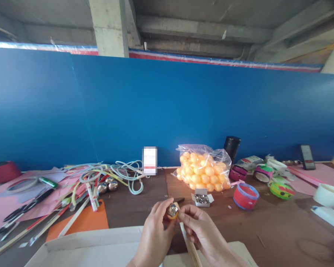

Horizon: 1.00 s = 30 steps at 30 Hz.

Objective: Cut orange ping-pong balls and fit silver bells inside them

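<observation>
My left hand (157, 228) is closed around a small orange ball (172, 212), whose upper face is covered with shiny silver pieces. At the ball's right edge, the thumb and fingertips of my right hand (202, 228) are pinched together. Whatever lies between those fingertips is too small to make out. Just beyond the hands stands an open small white box (202, 199) full of silver thumbtacks. Pale wooden sticks (189, 246) lie beneath my right hand. Several silver-covered balls (108, 184) sit together at the left.
A clear bag of orange balls (203, 172) stands behind the tack box. To the right are a red and blue tape roll (246, 196) and a black canister (232, 148). Tubes (130, 178), scissors (25, 209) and an orange sheet (80, 222) lie left. A white box lid (100, 248) is in front.
</observation>
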Tool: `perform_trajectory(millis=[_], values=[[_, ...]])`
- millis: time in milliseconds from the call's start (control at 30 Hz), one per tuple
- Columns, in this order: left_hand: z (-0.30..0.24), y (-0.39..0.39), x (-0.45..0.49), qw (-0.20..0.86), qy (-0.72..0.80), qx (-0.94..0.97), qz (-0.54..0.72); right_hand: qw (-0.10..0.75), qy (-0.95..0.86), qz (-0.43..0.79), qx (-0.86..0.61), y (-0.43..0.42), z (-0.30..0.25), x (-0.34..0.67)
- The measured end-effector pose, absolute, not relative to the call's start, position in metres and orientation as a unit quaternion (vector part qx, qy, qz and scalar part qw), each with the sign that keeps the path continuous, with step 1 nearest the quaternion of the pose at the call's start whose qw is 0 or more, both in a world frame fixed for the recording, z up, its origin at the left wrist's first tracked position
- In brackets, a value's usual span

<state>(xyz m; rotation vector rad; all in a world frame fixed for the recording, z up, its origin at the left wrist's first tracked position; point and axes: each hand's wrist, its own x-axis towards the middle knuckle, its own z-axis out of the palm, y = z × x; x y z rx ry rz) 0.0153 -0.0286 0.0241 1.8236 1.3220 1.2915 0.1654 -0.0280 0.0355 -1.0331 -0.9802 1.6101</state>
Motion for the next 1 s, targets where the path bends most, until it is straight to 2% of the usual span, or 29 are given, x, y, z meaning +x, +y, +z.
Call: perform_trajectory(millis=[500,1000], values=[[0.0238,-0.0293,0.0151,0.261,0.495,0.678,0.477,0.485,-0.433,0.613,-0.449,-0.0319,0.0381,0.162],[0.0226,-0.0284,0.0144,0.271,0.497,0.683,0.463,0.482,-0.44,0.619,-0.437,-0.0276,0.0323,0.1651]])
